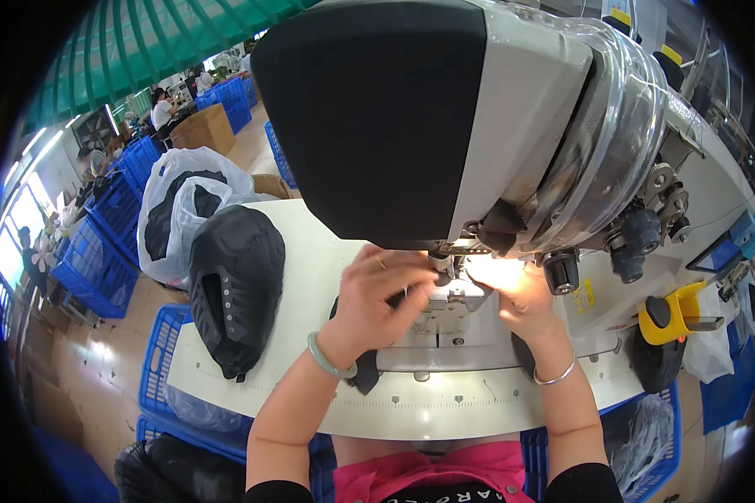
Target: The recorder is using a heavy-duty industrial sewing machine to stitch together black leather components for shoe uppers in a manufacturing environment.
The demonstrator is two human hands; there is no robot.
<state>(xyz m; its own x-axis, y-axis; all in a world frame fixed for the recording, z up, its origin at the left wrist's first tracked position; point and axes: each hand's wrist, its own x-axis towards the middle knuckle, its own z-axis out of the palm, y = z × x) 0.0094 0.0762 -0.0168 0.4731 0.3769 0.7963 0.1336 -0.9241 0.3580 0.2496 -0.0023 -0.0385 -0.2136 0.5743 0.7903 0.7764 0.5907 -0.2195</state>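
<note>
Both my hands are at the needle area of a sewing machine [457,289], under its bright lamp. My left hand [386,293] is closed, with bent fingers and the fingertips just left of the needle. Dark flaps of black material [364,371] stick out below my left wrist and beside my right wrist; most of the piece is hidden by my hands. From the right, my right hand [522,298] reaches in with its fingers drawn together by the presser foot. Glare washes out its fingertips, so what they pinch cannot be made out.
A black shoe upper [264,268] lies on the left of the pale table [310,251]. Beyond it is a white plastic bag [172,168] with black pieces. Blue crates [153,360] stand below the table. A yellow holder [686,312] sits at right. The machine head [377,117] overhangs my hands.
</note>
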